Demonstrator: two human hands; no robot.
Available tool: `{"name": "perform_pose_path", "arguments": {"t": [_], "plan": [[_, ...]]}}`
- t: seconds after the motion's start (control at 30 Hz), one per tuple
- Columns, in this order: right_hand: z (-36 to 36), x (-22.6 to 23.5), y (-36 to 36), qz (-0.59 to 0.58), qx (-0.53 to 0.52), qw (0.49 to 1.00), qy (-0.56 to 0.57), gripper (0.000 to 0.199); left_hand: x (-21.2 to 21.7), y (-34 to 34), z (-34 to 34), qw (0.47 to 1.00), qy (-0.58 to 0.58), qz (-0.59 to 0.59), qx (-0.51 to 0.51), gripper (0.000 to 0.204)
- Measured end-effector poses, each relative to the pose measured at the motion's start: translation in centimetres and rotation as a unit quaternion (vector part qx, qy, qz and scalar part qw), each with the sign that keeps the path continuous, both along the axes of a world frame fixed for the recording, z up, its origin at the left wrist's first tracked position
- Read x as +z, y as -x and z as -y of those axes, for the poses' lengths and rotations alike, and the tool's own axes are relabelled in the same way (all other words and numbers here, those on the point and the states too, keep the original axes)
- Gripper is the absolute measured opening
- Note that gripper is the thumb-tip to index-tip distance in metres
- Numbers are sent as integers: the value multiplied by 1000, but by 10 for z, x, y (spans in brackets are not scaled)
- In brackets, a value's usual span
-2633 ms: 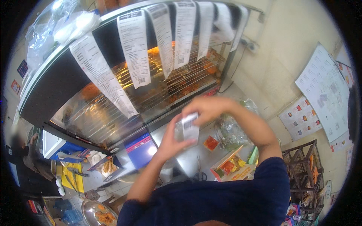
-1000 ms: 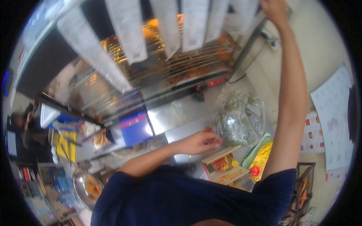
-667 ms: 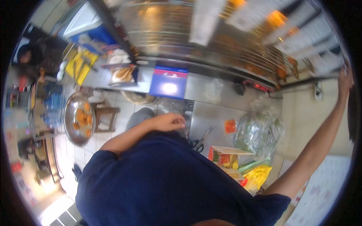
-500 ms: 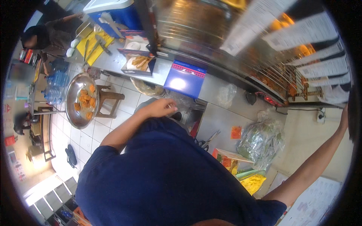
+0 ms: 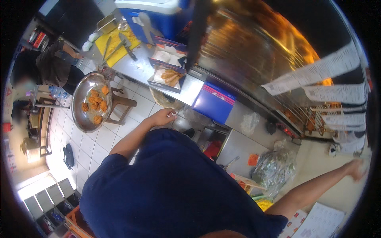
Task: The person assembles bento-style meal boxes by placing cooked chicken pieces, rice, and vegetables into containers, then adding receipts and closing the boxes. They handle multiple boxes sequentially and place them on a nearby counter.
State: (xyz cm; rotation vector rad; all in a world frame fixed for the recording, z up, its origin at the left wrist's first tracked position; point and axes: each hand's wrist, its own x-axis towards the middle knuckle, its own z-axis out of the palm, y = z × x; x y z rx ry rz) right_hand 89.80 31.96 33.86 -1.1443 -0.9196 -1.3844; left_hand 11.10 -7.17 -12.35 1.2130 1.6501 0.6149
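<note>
My left hand [image 5: 164, 118] is held in front of my waist with its fingers curled in. A small pale spot shows at its fingertips, too small to name. The nearest thing to it is the closed blue box [image 5: 214, 102] on the counter, which it does not touch. My right arm reaches far out to the right, and my right hand [image 5: 354, 169] is smeared by motion at the picture's edge. Just above that hand, printed paper slips [image 5: 336, 93] hang in a row before a lit glass food cabinet [image 5: 254, 43]. Nothing can be made out in its fingers.
Open food boxes [image 5: 167, 75] stand on the counter by knives [image 5: 126, 47] on a yellow board [image 5: 112, 51]. A metal bowl of fried pieces [image 5: 81, 115] rests on a brown stool [image 5: 125, 104]. A bag of greens [image 5: 274, 170] lies right. Another person [image 5: 51, 63] stands far left.
My right hand has come down and inward from the slips' edge. The view has shifted, showing more of the cabinet. My left hand stays curled at my waist.
</note>
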Motion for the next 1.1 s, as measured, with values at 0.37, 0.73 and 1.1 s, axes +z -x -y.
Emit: {"name": "perform_pose_path", "arguments": {"t": [0.37,0.73,1.1], "plan": [[234,-230,537,-118,566,773,261,28,-6,199,36,863,-142,-207,439,24],[305,-287,726,-155,574,638,489,8,-8,431,-39,863,66,-454,213,25],[334,-296,759,-169,613,551,541,20,110,380,32,957,-150,-92,230,19]]}}
